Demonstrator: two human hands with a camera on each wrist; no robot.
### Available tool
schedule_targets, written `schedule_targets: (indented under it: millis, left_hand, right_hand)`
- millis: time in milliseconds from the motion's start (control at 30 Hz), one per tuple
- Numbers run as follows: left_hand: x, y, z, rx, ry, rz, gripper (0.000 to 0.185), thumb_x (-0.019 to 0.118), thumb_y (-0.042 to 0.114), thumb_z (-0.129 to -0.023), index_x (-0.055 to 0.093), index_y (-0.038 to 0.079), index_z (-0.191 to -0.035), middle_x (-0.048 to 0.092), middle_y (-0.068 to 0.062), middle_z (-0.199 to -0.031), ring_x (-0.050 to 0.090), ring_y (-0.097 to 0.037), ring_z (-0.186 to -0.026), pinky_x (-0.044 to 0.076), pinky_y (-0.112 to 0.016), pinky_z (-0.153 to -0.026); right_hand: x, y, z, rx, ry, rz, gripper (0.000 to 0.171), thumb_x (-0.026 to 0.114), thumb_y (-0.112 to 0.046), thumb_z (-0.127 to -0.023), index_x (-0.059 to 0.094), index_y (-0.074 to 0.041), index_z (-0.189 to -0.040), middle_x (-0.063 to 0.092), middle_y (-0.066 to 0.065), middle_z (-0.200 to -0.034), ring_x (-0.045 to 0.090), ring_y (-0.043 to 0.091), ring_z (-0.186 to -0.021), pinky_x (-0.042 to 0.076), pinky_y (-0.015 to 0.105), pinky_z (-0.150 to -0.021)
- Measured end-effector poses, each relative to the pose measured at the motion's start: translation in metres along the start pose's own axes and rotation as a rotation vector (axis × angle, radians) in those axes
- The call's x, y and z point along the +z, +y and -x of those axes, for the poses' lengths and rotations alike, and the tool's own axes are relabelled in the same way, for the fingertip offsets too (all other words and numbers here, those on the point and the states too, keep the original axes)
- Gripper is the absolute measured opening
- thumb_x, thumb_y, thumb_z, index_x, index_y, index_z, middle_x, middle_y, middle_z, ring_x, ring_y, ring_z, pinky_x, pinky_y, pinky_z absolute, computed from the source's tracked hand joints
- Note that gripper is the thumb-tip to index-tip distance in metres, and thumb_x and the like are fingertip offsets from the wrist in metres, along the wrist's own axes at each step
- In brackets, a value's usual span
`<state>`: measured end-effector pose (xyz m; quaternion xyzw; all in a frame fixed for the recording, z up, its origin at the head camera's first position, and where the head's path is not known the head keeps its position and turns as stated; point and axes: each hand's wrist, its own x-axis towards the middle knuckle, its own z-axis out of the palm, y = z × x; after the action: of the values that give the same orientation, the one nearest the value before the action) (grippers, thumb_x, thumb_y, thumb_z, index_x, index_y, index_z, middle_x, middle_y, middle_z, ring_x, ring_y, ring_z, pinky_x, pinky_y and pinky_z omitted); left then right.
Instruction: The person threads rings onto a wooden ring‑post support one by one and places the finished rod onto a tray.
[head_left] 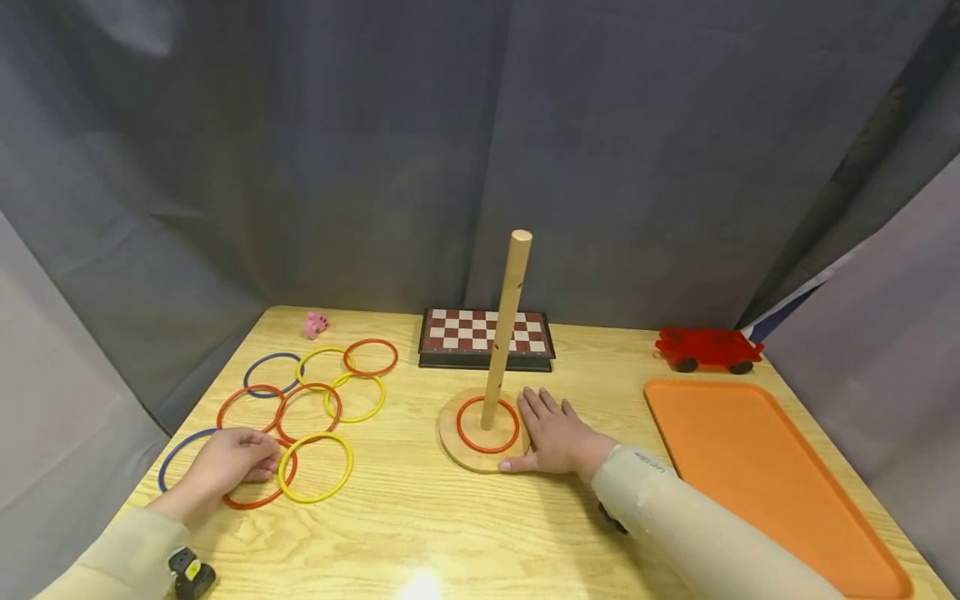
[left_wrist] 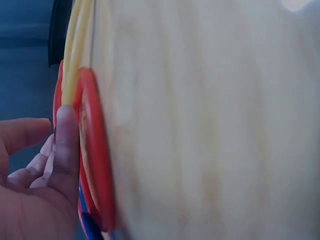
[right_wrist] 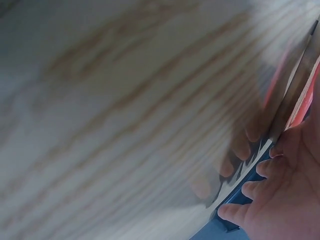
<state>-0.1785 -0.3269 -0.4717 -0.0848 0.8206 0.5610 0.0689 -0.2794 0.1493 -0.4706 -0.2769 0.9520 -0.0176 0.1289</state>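
A wooden peg (head_left: 507,325) stands upright on a round wooden base (head_left: 450,442), and one red ring (head_left: 460,429) lies around it. My right hand (head_left: 551,437) lies flat on the table, fingers straight, touching the base's right edge; the right wrist view shows it (right_wrist: 285,200) blurred against the wood. Several red, yellow and blue rings lie overlapped at the left. My left hand (head_left: 240,462) rests on them, fingers curled over a red ring (head_left: 251,502) beside a yellow ring (head_left: 351,467). In the left wrist view a finger (left_wrist: 65,145) presses that red ring's (left_wrist: 95,155) rim.
A folded chessboard (head_left: 486,332) sits behind the peg. A small pink toy (head_left: 316,324) lies at the back left and a red toy car (head_left: 708,347) at the back right. An orange tray (head_left: 750,467) fills the right side. Grey curtains surround the table.
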Motion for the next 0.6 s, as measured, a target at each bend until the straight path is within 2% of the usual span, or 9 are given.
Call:
schedule_targets:
  millis: [167,267,367,500,600]
  left_hand:
    - [0.0061,-0.0041,0.0016,-0.044,0.0,0.002,0.024,0.054,0.003,-0.105,0.059,-0.019,-0.114,0.067,-0.009,-0.089,0.068,-0.013,-0.076,0.061,-0.026,-0.07]
    - [0.0059,-0.0058,0.0016,-0.041,-0.009,-0.008,0.028,0.055,0.005,-0.106,0.058,-0.02,-0.116,0.067,-0.011,-0.094,0.068,-0.013,-0.08,0.061,-0.027,-0.072]
    - [0.0061,-0.0067,0.0015,-0.023,-0.014,-0.025,0.031,0.064,0.008,-0.102,0.059,-0.019,-0.117,0.068,-0.011,-0.098,0.068,-0.014,-0.084,0.061,-0.028,-0.074]
    - [0.0086,-0.0053,0.0024,-0.001,0.0,-0.072,0.033,0.075,0.009,-0.094,0.062,-0.014,-0.113,0.068,-0.008,-0.096,0.067,-0.013,-0.085,0.06,-0.026,-0.074]
    - [0.0107,-0.0033,0.0032,-0.008,0.02,-0.09,0.03,0.075,0.007,-0.092,0.062,-0.013,-0.11,0.068,-0.007,-0.093,0.067,-0.014,-0.082,0.059,-0.026,-0.071]
  right_hand:
    - [0.0003,0.0004,0.0006,-0.007,0.001,-0.01,0.118,0.059,-0.079,-0.087,0.021,0.004,-0.162,0.016,0.024,-0.168,0.015,0.046,-0.153,0.021,0.066,-0.119]
    - [-0.0001,-0.0002,0.0008,-0.012,-0.001,-0.014,0.118,0.059,-0.079,-0.087,0.021,0.004,-0.162,0.016,0.024,-0.168,0.015,0.046,-0.153,0.021,0.066,-0.119]
    - [-0.0009,0.0002,0.0008,-0.011,0.003,-0.015,0.117,0.06,-0.078,-0.088,0.021,0.005,-0.161,0.016,0.024,-0.168,0.016,0.046,-0.153,0.021,0.067,-0.119]
    - [-0.0012,0.0016,0.0009,-0.008,0.002,-0.014,0.116,0.059,-0.077,-0.089,0.02,0.004,-0.161,0.015,0.024,-0.168,0.015,0.046,-0.153,0.021,0.067,-0.119]
    - [-0.001,0.0015,0.0008,-0.008,-0.002,-0.017,0.117,0.059,-0.078,-0.088,0.02,0.004,-0.162,0.015,0.024,-0.168,0.015,0.046,-0.153,0.021,0.066,-0.119]
